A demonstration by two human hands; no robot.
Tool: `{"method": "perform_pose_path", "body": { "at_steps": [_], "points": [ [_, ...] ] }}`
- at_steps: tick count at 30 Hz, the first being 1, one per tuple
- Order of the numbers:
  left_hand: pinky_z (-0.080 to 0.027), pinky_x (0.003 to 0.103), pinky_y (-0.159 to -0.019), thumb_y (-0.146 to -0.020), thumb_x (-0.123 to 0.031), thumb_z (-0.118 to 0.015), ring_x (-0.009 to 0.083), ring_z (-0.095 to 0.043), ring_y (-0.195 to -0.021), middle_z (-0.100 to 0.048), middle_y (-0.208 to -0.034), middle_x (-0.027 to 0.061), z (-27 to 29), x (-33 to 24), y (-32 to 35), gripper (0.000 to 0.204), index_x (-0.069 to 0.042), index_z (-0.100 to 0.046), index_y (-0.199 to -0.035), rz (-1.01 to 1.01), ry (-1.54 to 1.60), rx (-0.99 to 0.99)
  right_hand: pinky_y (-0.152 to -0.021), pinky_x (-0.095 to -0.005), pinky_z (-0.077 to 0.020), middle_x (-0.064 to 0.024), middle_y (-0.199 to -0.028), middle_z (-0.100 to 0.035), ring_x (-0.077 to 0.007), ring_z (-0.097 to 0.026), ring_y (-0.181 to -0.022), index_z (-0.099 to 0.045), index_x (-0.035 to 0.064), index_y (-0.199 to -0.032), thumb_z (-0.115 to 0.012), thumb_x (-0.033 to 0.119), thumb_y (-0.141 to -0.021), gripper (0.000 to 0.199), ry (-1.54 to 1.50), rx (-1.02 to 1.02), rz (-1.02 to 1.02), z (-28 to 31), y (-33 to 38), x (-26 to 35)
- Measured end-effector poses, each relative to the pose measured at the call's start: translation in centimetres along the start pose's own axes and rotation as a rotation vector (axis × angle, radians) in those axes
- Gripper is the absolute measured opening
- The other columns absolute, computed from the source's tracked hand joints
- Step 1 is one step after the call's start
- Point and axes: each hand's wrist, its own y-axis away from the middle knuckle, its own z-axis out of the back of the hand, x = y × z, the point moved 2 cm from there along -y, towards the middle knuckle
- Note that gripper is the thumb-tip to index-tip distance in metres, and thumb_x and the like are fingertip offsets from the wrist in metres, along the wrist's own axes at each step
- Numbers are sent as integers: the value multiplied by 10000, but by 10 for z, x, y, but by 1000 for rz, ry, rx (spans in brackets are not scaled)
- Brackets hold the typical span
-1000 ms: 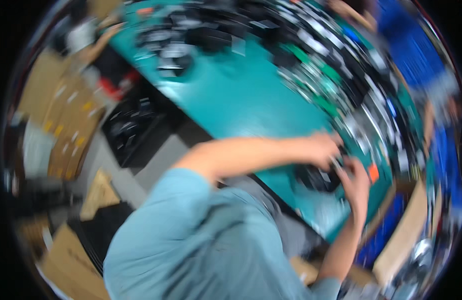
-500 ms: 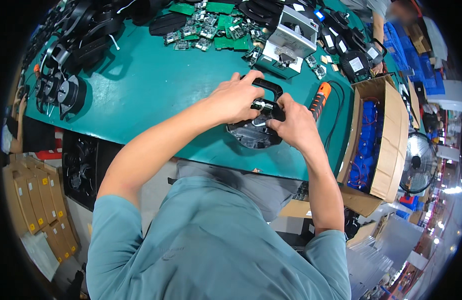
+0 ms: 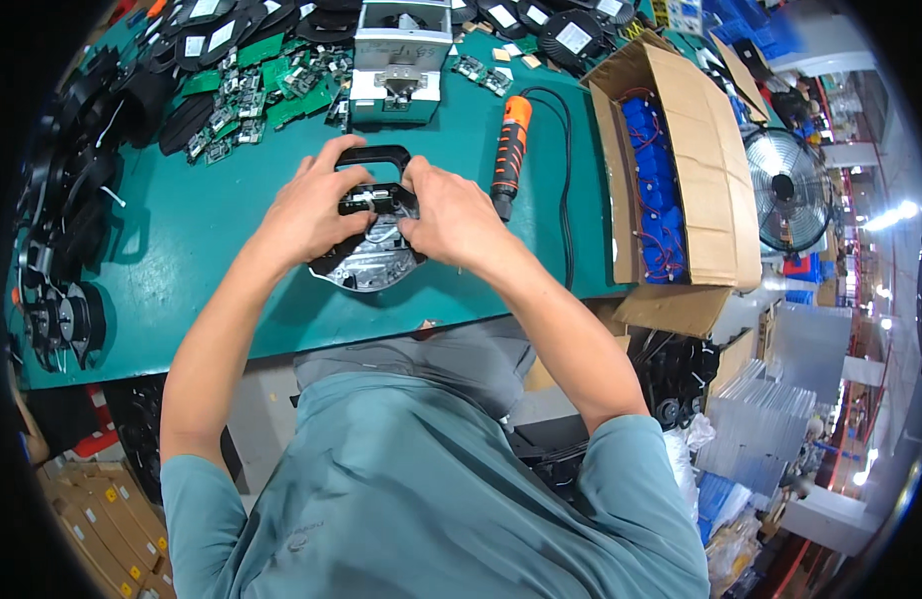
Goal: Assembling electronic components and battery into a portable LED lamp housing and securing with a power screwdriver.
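On the green tabletop in front of me lies a rounded black plastic housing [image 3: 369, 268] with a loop handle [image 3: 373, 154] at its far end. Its hollow inner side faces up. A small circuit board [image 3: 378, 197] with a pale connector sits across it, just below the handle. My left hand [image 3: 306, 212] is closed around the left side, fingers by the handle and thumb near the board. From the right, my right hand [image 3: 453, 212] grips the opposite edge, its thumb at the inside next to a light-coloured wire. Both sets of fingertips are partly hidden.
An orange-and-black power screwdriver [image 3: 511, 155] with a cable lies to the right. Beyond it stands a cardboard box [image 3: 715, 170] of blue wired packs [image 3: 656, 190]. A metal fixture [image 3: 401, 65], piled green circuit boards [image 3: 281, 85] and round black parts [image 3: 571, 38] line the back; black motors [image 3: 70, 321] sit left.
The head view has turned, so the table and its things appear shifted left and rotated. Both hands still hold the housing, whose inner side now shows more plainly.
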Motion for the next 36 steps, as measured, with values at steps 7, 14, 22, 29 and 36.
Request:
{"method": "perform_pose_path", "body": {
  "at_steps": [7, 14, 22, 29, 36],
  "points": [
    [-466, 517, -1164, -832, -172, -856, 429, -513, -1434, -413, -1666, 130, 0, 3, 1, 497, -93, -702, -1298, -11, 42, -43, -905, -413, -602, -167, -1105, -779, -311, -756, -991, -758, 12, -1190, -713, 198, -972, 289, -229, -526, -279, 41, 35, -161],
    [-432, 511, -1208, -822, -233, -884, 435, -453, -1505, -376, -1705, 151, 10, 5, 6, 636, -119, -663, -1407, -36, 174, -50, -1124, -506, -507, -295, -1432, -636, -457, -627, -1318, -671, -38, -1323, -529, 54, -983, 380, 256, -617, -746, 104, 73, -343],
    [-473, 451, -1137, -929, -225, -809, 339, -566, -1412, -557, -1579, 145, 40, 10, 61, 438, -95, -725, -1339, -11, 406, -386, -1104, -486, -554, -238, -1373, -697, -387, -669, -1308, -762, 76, -1283, -596, 42, -940, 383, 1036, 404, -654, 153, 51, -374],
    [-532, 371, -1041, -1010, -85, -706, 220, -631, -1308, -609, -1514, 130, 34, 2, 97, 291, -43, -730, -1297, 8, 600, -488, -1056, -522, -556, -222, -1252, -744, -443, -699, -1199, -745, 115, -1268, -642, -83, -825, 495, 975, 314, -495, 187, 72, -343],
    [-600, 367, -928, -958, -6, -736, 256, -738, -1114, -746, -1266, 172, 20, -60, 96, 226, 1, -762, -1182, -357, 717, -574, -965, -522, -552, -238, -1200, -684, -462, -650, -1123, -632, 23, -1245, -712, 39, -861, 393, 491, -351, -48, 177, 102, -191]
  ]
}}
